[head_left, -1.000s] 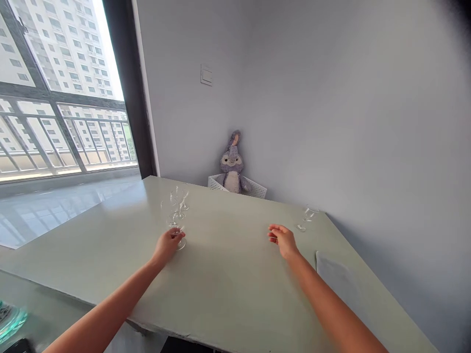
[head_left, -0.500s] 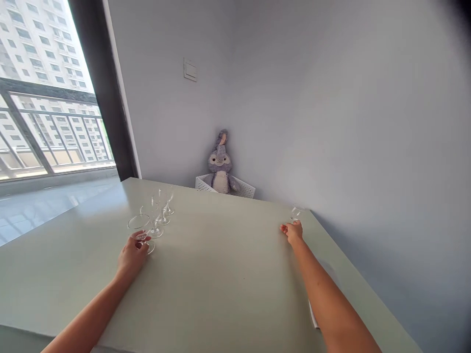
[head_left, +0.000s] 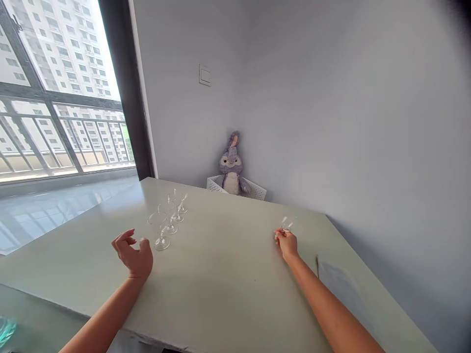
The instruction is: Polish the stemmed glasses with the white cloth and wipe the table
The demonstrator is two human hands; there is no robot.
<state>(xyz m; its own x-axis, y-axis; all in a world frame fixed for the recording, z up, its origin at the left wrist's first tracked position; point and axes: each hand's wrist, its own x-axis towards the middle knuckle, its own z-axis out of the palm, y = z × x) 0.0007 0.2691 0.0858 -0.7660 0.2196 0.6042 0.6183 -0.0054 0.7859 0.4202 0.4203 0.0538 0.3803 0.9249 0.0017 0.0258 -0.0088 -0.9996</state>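
My left hand (head_left: 134, 255) hovers over the left of the table, its fingers loosely bent and apart, holding nothing. Just beyond it to the right stands the nearest clear stemmed glass (head_left: 161, 241), upright and apart from the hand. More clear stemmed glasses (head_left: 171, 227) line up behind it, running away from me. On the right, my right hand (head_left: 287, 243) has its fingers closed round a clear glass (head_left: 288, 223). The bowl shows above the fingers; its lower part is hidden by the hand.
A grey folded cloth (head_left: 338, 279) lies on the pale green table (head_left: 221, 274), partly behind my right forearm. Past the far edge, a plush rabbit (head_left: 231, 171) sits in a white perforated basket (head_left: 256, 191). A turquoise transparent object (head_left: 5, 329) shows at the lower left.
My left hand has let go of the nearest stemmed glass and drawn back from it. The right hand has come slightly nearer with its glass. The view has shifted left.
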